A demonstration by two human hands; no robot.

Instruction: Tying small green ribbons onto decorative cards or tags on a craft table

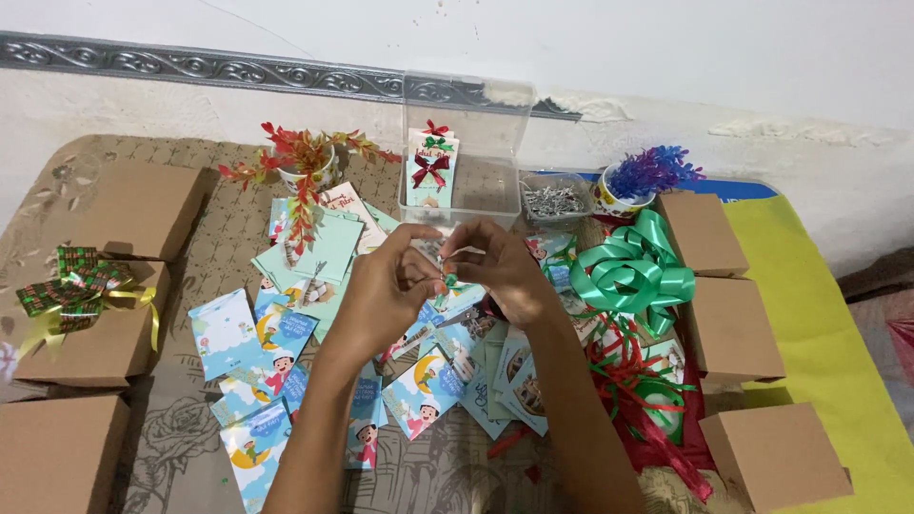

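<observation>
My left hand [386,290] and my right hand [500,266] meet above the middle of the table, fingertips pinched together on a small ribbon bow [447,279] with green and red in it. Under the hands lie several small illustrated cards [424,390], pale blue and green, spread over the patterned tablecloth [190,419]. Just behind the hands stands a clear plastic box [466,157] holding cards that carry red and green bows.
Brown cardboard boxes stand at the left [105,343] and right [728,328]; one at the left carries a green-red bow [71,290]. A large green ribbon bow [633,271] and loose red ribbon [633,381] lie right of the hands. Two small plant pots [309,167] [633,186] stand at the back.
</observation>
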